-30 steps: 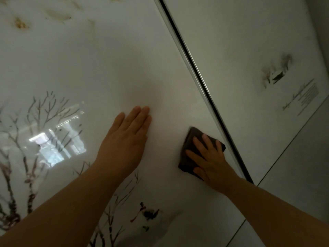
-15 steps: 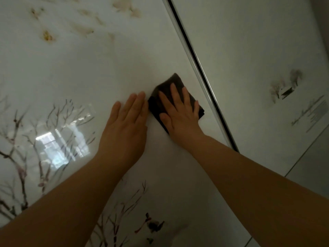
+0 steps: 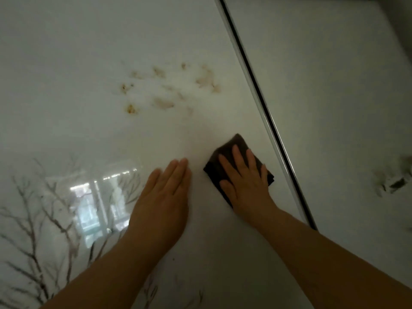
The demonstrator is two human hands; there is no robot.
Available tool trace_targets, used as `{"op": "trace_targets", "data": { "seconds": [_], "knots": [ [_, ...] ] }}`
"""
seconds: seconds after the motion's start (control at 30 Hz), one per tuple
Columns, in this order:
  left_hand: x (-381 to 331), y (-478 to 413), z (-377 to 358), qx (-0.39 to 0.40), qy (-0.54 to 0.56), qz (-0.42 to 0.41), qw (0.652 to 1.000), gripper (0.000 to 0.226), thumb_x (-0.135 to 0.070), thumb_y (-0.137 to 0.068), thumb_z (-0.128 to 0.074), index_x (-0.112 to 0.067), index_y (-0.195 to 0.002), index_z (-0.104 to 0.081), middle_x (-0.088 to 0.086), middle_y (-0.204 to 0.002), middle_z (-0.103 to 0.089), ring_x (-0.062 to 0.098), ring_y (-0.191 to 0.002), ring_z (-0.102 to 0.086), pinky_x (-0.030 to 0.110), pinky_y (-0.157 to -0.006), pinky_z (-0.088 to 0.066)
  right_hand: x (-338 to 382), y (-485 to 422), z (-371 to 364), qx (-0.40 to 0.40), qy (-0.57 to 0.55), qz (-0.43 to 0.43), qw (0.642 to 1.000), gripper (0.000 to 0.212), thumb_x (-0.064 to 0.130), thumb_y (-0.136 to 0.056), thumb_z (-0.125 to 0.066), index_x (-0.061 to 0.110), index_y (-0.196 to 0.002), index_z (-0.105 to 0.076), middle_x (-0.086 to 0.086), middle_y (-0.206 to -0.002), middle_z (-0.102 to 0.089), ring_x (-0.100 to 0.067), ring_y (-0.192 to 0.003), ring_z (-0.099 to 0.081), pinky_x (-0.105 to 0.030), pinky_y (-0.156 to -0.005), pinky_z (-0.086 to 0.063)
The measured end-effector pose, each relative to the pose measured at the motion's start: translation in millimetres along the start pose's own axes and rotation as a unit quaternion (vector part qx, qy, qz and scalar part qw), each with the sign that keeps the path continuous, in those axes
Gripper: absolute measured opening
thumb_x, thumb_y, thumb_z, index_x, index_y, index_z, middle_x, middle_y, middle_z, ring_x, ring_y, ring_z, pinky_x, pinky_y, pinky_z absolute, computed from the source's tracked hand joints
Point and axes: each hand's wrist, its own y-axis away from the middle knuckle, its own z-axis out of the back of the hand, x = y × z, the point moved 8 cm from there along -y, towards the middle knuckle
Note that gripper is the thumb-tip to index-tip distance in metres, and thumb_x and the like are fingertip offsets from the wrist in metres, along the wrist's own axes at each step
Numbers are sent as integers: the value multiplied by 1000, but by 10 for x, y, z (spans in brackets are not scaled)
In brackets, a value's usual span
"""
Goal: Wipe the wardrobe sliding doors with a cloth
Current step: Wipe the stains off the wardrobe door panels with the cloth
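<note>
we saw the left sliding door (image 3: 93,63), a glossy white panel filling most of the view, printed with bare tree branches (image 3: 38,219) at lower left. a bright window reflection (image 3: 98,204) sat among the branches. above the hands were scattered brownish marks (image 3: 165,88); we could not tell if they were print or dirt.

the left hand (image 3: 162,201) lay flat on the door, palm down, fingers straight and pressed together, pointing up and a bit right, thumb hidden. it held nothing. its forearm came in from the bottom left, straight, wrist in line.

just right of it, with a small gap, was the dark cloth (image 3: 236,146), folded, flat against the same door panel near its right edge. the right hand (image 3: 245,186) pressed on top of it, palm down, fingers spread slightly and extended upward, thumb out to the left over the cloth's lower part. the hand pinned the cloth to the door and was not curled round it. the cloth showed above and beside the fingers. the right forearm ran in from the bottom right, angled up-left.

right of the cloth ran the dark gap and metal edge strip (image 3: 263,108), diagonal, close to the cloth but not touching. beyond it was the right sliding door (image 3: 323,85), plain white, with a blurred dark print (image 3: 394,181) at far right.
</note>
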Motion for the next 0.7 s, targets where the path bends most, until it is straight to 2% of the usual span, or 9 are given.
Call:
{"op": "trace_targets", "data": {
  "seconds": [0.13,0.27,0.4,0.5,0.6,0.7],
  "knots": [
    [276,-132,172,-22,-18,40,999,55,-16,-86,-31,-3,-140,-35,12,-148,-32,25,-137,-25,40,-111,-11,432,-637,47,-1,28,1,1000,59,55,-90,-10,40,-146,-4,0,-158,5,-29,-143,10,-60,-108,2],
    [441,-257,250,-24,-37,75,996,55,-19,-86,-34,-5,-140,-35,12,-148,-34,24,-137,-25,39,-110,-11,591,-563,6,0,44,76,996,55,54,-94,-13,37,-146,-13,-3,-158,-8,-30,-143,0,-60,-107,-5],
    [427,-325,269,-26,-55,80,995,53,-22,-87,-32,-7,-138,-40,12,-147,-36,26,-136,-29,42,-114,-17,445,-509,50,26,53,163,985,53,57,-95,-13,42,-145,-15,4,-157,-8,-28,-144,-2,-58,-108,-8],
    [464,-351,278,-26,-66,82,994,54,-22,-86,-31,-5,-135,-44,12,-144,-40,28,-133,-35,41,-111,-17,344,-816,168,22,44,117,992,58,61,-91,-14,40,-145,-17,2,-157,-8,-30,-143,-4,-61,-108,-9],
    [626,-375,300,-21,-97,102,990,55,-22,-84,-35,-6,-136,-43,11,-145,-39,26,-134,-34,42,-111,-19,466,-1222,238,27,33,38,998,58,58,-92,-15,41,-146,-3,2,-158,10,-27,-142,12,-58,-110,4],
    [838,-363,345,-25,-114,122,986,56,-22,-85,-35,-6,-139,-38,13,-148,-33,27,-137,-28,44,-112,-16,854,-1376,182,26,47,57,997,55,55,-94,-10,41,-145,6,2,-157,17,-28,-141,18,-56,-109,10]
  ]
}}
